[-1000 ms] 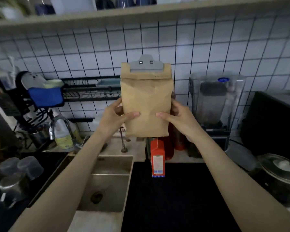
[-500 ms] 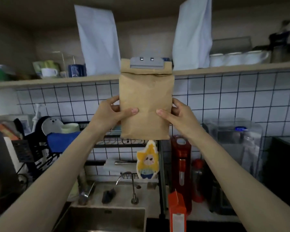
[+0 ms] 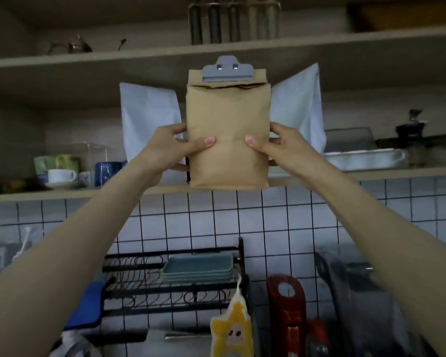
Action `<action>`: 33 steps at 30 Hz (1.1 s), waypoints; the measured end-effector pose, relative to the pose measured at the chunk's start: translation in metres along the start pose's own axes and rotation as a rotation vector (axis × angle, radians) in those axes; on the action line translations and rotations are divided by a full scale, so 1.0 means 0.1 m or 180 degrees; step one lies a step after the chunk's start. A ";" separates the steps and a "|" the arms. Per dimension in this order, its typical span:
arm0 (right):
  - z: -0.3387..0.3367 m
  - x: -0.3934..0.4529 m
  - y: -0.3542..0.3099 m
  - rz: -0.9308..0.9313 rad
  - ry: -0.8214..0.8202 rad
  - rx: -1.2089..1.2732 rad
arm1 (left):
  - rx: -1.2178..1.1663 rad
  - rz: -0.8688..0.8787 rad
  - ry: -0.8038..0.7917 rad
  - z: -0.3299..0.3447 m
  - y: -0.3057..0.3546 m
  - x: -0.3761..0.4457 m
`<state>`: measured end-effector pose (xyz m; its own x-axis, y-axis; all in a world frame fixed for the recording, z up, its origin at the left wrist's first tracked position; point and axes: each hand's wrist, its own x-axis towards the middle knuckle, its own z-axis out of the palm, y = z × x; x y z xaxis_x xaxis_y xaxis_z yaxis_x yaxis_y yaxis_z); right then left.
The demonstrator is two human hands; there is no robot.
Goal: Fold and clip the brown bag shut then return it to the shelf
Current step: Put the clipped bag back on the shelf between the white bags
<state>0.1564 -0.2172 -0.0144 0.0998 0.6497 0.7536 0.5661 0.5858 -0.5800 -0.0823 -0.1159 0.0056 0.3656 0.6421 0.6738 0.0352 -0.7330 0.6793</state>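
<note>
The brown bag [image 3: 228, 130] stands upright with its top folded over and a grey clip [image 3: 228, 69] clamped across the fold. My left hand [image 3: 166, 146] grips its left side and my right hand [image 3: 285, 145] grips its right side, thumbs pressed on the front. The bag's bottom edge is level with the front edge of the wooden shelf [image 3: 88, 194], in the gap between two white bags; I cannot tell whether it rests on the shelf.
A white bag [image 3: 147, 117] stands to the left and another white bag [image 3: 298, 101] to the right. Cups [image 3: 61, 175] sit at shelf left, a metal tray [image 3: 366, 158] at right. Below hang a dish rack [image 3: 180, 282] and a red appliance [image 3: 286, 313].
Both hands have lifted the clipped bag from above the sink up to shelf height, and my view has tilted upward with it. The grip on the bag is unchanged.
</note>
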 end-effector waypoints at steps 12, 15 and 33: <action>0.16 0.64 0.60 0.0233 -0.0122 -0.0131 | -0.0437 -0.0177 -0.0116 0.21 -0.74 0.74; 0.16 0.64 0.68 0.0218 -0.0134 -0.0176 | -0.0412 -0.0152 -0.0168 0.25 -0.84 0.76; 0.23 1.00 0.97 0.0661 -0.0569 -0.0494 | 0.0956 -0.0196 -0.0414 0.33 -1.08 1.12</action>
<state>0.2028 -0.0847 -0.0022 0.0886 0.8307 0.5496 0.6682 0.3596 -0.6513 -0.0144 0.0280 -0.0023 0.4692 0.6674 0.5783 0.3264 -0.7395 0.5887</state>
